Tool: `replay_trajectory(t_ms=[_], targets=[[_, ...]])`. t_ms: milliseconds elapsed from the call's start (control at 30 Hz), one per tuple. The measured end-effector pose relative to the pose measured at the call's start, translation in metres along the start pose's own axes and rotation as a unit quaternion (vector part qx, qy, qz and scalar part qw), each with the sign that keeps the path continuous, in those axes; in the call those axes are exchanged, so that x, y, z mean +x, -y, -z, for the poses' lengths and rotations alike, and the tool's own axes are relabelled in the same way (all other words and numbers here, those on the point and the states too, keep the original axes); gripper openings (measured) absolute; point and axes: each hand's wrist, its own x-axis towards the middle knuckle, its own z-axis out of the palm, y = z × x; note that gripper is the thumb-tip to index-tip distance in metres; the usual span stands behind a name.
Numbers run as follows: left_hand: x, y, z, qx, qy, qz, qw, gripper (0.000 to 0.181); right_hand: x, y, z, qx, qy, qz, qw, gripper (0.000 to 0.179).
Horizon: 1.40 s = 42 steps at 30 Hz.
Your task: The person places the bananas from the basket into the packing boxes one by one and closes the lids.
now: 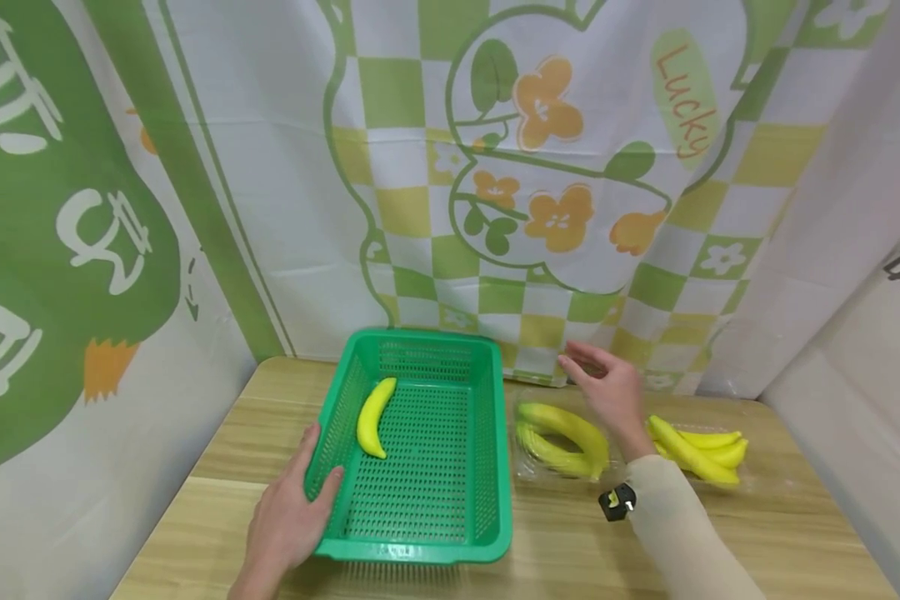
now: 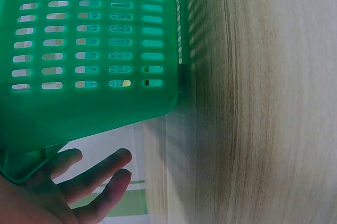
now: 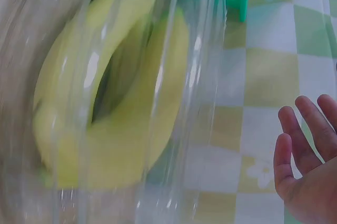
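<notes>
A green perforated basket (image 1: 487, 533) holds one yellow banana (image 1: 373, 421) against its left side. My left hand (image 1: 288, 508) holds the basket's left rim, thumb on the inner side and fingers outside; the left wrist view shows those fingers spread below the rim. My right hand (image 1: 607, 392) hovers over the space between two groups of bananas, its fingers loosely bent and holding nothing. Beneath it to the left, several bananas (image 1: 596, 442) lie in a clear plastic container (image 3: 205, 66), close to the camera in the right wrist view.
More bananas (image 1: 708, 454) lie at the right, beside my right forearm. The wooden table (image 1: 570, 542) meets a checked, printed cloth (image 1: 450, 250) at the back, and white printed cloth hangs along both sides.
</notes>
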Motion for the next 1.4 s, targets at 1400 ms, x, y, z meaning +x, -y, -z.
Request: replay_trajectory(t_ms=[1400], targets=[[0.001, 0.001, 0.001, -0.005, 0.006, -0.018, 0.9998, 0.079, 0.013, 0.059, -0.078, 0.109, 0.032, 0.032, 0.993, 0.046]])
